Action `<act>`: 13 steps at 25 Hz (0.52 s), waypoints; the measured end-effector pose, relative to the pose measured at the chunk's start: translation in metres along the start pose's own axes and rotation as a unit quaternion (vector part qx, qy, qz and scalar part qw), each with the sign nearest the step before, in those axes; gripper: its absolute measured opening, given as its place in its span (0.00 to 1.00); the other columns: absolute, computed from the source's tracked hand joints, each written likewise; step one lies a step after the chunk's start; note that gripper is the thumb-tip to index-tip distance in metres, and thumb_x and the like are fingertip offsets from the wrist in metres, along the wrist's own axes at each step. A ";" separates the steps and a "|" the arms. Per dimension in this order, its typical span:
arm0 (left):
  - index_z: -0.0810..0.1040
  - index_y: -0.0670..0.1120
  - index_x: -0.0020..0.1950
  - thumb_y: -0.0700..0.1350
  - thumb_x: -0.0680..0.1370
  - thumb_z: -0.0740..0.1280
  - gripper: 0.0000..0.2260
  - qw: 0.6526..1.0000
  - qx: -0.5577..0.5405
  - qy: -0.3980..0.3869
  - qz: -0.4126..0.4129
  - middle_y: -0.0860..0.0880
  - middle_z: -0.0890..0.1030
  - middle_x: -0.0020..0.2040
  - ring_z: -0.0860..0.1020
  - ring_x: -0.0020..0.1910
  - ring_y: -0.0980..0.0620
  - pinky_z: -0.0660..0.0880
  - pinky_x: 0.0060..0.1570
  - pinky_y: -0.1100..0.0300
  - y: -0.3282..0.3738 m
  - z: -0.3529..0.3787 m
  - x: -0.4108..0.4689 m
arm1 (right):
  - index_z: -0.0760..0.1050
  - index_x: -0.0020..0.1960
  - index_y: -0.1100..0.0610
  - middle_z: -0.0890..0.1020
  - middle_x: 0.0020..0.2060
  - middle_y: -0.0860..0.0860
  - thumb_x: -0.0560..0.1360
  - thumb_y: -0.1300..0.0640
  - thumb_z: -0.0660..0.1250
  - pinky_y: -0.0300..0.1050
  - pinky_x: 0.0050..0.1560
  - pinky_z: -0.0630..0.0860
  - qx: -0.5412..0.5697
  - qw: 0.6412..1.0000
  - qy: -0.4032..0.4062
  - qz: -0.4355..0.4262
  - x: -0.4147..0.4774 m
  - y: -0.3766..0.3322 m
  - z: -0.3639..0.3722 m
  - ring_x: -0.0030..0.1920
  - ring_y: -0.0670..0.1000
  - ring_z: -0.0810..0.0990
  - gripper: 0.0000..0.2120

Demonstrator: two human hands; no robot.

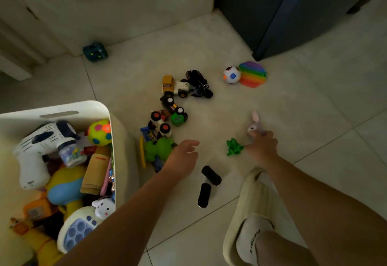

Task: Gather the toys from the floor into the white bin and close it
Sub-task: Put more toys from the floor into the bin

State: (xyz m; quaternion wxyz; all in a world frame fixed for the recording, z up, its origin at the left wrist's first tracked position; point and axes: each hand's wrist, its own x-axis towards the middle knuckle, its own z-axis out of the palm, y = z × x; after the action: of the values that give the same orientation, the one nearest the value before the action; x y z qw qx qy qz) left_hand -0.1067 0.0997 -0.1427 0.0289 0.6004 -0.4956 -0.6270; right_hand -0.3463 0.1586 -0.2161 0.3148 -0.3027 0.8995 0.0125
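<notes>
The white bin (62, 108) stands at lower left, uncovered and holding several toys. My right hand (262, 146) is down on the floor, its fingers closed around a small grey rabbit (254, 124), next to a green spiky toy (234, 146). My left hand (184, 154) hovers with fingers apart beside a green dinosaur (157, 148). A heap of toy vehicles (171, 106) lies beyond it. Two black cylinders (210, 174) rest between my arms. A spotted ball (231, 74) and a rainbow pop toy (253, 74) sit farther back.
A dark teal toy (95, 52) lies by the pale cabinet base at the back left. A dark blue-grey cabinet (282, 14) fills the back right. My slippered foot (251, 219) stands at lower right on the tiled floor.
</notes>
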 end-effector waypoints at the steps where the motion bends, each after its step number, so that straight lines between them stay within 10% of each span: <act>1: 0.74 0.48 0.64 0.37 0.80 0.59 0.14 1.000 -0.011 0.001 -0.007 0.46 0.73 0.60 0.73 0.37 0.57 0.71 0.31 0.67 0.001 -0.001 0.003 | 0.70 0.67 0.51 0.67 0.65 0.58 0.74 0.55 0.66 0.48 0.58 0.68 0.055 0.997 0.050 0.006 -0.001 0.001 0.001 0.61 0.61 0.69 0.22; 5: 0.71 0.47 0.66 0.47 0.79 0.65 0.16 0.997 -0.070 0.018 -0.025 0.49 0.75 0.50 0.75 0.38 0.55 0.73 0.38 0.67 0.014 -0.008 0.012 | 0.73 0.47 0.58 0.72 0.52 0.57 0.69 0.58 0.70 0.44 0.42 0.67 0.263 0.930 0.233 -0.106 -0.041 -0.055 -0.007 0.46 0.57 0.73 0.09; 8: 0.69 0.52 0.68 0.59 0.74 0.69 0.26 0.973 -0.223 0.004 -0.059 0.50 0.78 0.59 0.77 0.57 0.49 0.75 0.58 0.48 0.018 -0.023 0.019 | 0.69 0.41 0.56 0.74 0.42 0.53 0.68 0.55 0.65 0.45 0.37 0.70 0.370 0.899 0.084 -0.217 -0.088 -0.127 0.009 0.39 0.52 0.73 0.07; 13: 0.74 0.44 0.62 0.50 0.72 0.73 0.22 0.955 -0.267 0.117 -0.048 0.43 0.84 0.46 0.82 0.38 0.48 0.79 0.33 0.56 0.014 -0.070 0.021 | 0.78 0.44 0.57 0.83 0.37 0.52 0.80 0.46 0.54 0.45 0.42 0.77 0.525 0.830 -0.171 -0.082 -0.106 -0.169 0.021 0.40 0.50 0.82 0.19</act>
State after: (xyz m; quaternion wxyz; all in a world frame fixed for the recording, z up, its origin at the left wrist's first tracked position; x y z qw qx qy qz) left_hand -0.0655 0.0384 -0.1339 0.2156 0.6632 -0.2738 -0.6624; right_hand -0.1756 0.0819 -0.1436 0.5752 -0.1573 0.6740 -0.4361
